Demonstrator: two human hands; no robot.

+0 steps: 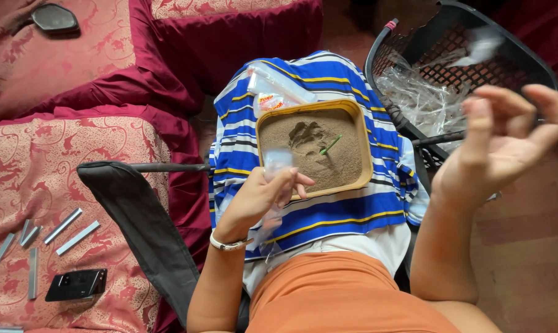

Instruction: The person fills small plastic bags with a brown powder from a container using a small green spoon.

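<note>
My left hand [263,196] grips a small clear plastic packet [274,163] at the near edge of a yellow tray [365,148] filled with brown powder. A green scoop [329,145] stands in the powder. The tray rests on a blue, white and yellow striped cloth [347,213] over my lap. My right hand [507,135] is raised to the right with fingers spread, palm up, in front of a black basket [408,37]. A blurred clear packet [479,46] is in the air above the basket, away from the fingers.
The black basket holds several clear plastic packets [421,92]. A bag of packets [273,92] lies behind the tray. Red patterned cushions [75,142] at left carry metal strips [63,225], a black phone [75,283] and a dark strap [143,228].
</note>
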